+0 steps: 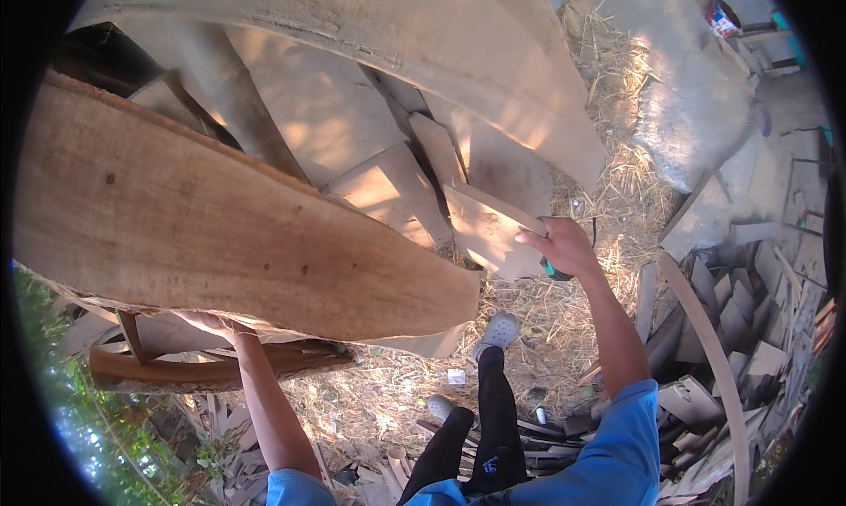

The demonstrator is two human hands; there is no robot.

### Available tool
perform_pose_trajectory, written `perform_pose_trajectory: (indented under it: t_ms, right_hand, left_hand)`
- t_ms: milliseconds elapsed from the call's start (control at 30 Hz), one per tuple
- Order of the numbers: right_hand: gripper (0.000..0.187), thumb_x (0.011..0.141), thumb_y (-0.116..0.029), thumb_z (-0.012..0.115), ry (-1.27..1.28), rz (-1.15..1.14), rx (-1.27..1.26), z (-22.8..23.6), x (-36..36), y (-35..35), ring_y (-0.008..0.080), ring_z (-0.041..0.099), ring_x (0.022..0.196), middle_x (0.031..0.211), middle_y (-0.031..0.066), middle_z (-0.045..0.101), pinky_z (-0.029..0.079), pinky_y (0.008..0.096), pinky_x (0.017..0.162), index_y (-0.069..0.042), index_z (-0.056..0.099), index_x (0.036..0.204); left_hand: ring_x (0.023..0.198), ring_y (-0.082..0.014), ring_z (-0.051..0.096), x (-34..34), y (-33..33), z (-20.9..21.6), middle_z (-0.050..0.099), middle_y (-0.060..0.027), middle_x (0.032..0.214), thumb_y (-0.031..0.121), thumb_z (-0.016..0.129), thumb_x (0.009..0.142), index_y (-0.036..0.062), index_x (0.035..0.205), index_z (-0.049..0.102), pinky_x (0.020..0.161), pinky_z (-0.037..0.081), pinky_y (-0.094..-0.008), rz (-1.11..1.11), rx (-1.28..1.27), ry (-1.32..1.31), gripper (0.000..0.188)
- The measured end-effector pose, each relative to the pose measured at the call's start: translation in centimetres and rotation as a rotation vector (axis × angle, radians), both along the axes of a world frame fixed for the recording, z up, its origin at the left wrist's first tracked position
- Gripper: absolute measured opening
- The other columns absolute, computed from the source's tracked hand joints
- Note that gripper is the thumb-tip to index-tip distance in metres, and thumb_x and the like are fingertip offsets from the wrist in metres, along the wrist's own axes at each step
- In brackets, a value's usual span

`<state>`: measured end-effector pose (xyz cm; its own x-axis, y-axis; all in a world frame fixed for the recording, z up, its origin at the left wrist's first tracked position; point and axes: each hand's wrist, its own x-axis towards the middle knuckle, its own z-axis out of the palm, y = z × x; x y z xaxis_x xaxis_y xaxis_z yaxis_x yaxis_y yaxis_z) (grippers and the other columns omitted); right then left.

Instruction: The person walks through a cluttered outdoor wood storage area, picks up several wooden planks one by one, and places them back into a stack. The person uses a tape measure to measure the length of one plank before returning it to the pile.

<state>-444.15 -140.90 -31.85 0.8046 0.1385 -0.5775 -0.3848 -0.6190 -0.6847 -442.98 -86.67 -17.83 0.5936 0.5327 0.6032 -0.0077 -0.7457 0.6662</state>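
Note:
A long, broad wooden slab (256, 233) with a rough bark edge stretches from the far left to the middle, narrowing toward its right end. At its near edge is my left hand (211, 323), closed on it, with the fingers partly hidden by the slab. My right hand (568, 246) is closed on the right end of a smaller pale wooden board (489, 233), its thumb against the face. Under the right palm shows a small green and black object (553, 270), too covered to name.
Another large curved slab (414, 39) spans the far side, above several leaning boards (317, 100). A bark-edged piece (176, 369) lies below the left slab. Straw (546, 330) covers the ground around my feet. Wood offcuts (696, 400) are heaped at the right, beside a long curved strip (705, 347).

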Motion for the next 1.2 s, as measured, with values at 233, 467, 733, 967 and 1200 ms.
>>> perform_pose_trajectory:
  t_ms: [233, 467, 733, 967, 1200]
  right_hand:
    - [0.064, 0.079, -0.062, 0.06, -0.101, 0.229, -0.017, -5.4, 8.8, 10.6, 0.0332, 0.063, 0.088, 0.088, 0.0188, 0.065, 0.05, 0.0424, 0.076, 0.001, 0.066, 0.089]
    - [0.058, 0.08, -0.053, 0.063, 0.021, 0.447, 0.02, -15.5, 10.8, 20.3, 0.0346, 0.062, 0.096, 0.1, 0.0211, 0.065, 0.047, 0.0419, 0.084, 0.002, 0.065, 0.098]
    - [0.034, 0.084, -0.028, 0.062, -0.01, -0.577, 0.113, -17.2, 4.6, 17.5, 0.0328, 0.061, 0.098, 0.103, 0.02, 0.064, 0.048, 0.0416, 0.084, -0.007, 0.061, 0.11]
    - [0.027, 0.08, -0.018, 0.057, -0.347, -0.526, -0.121, -16.5, 7.3, 15.7, 0.038, 0.062, 0.09, 0.095, 0.0191, 0.063, 0.05, 0.0454, 0.077, -0.008, 0.059, 0.104]
    - [0.033, 0.078, -0.016, 0.053, -0.301, -0.584, 0.062, -15.3, 5.4, 19.4, 0.0379, 0.064, 0.085, 0.09, 0.0233, 0.066, 0.051, 0.0455, 0.076, -0.007, 0.062, 0.108]
  left_hand:
    - [0.137, -0.0353, 0.026, -0.6, -1.0, -0.2, 0.014, -0.0179, 0.152, 0.074, 0.034, 0.085, 0.0088, 0.149, 0.008, 0.109, 0.027, -0.058, -0.104, 0.212, 0.085, 0.096]
    - [0.135, -0.0341, 0.028, -2.3, 3.7, -2.1, 0.017, -0.0165, 0.151, 0.068, 0.034, 0.089, 0.0105, 0.148, 0.012, 0.109, 0.028, -0.0571, -0.209, 0.74, 0.074, 0.085]
    - [0.133, -0.034, 0.031, -3.8, 3.0, -3.4, 0.02, -0.017, 0.149, 0.067, 0.034, 0.09, 0.0094, 0.147, 0.014, 0.107, 0.03, -0.0564, -0.138, 0.52, 0.078, 0.084]
    - [0.131, -0.0339, 0.034, -4.4, 2.6, -3.6, 0.022, -0.0174, 0.148, 0.067, 0.034, 0.09, 0.0085, 0.146, 0.016, 0.106, 0.033, -0.0558, -0.109, 0.455, 0.079, 0.083]
    - [0.129, -0.0338, 0.036, -4.4, 2.5, -4.0, 0.024, -0.0178, 0.147, 0.066, 0.034, 0.091, 0.0075, 0.146, 0.018, 0.105, 0.036, -0.0551, -0.091, 0.394, 0.072, 0.082]
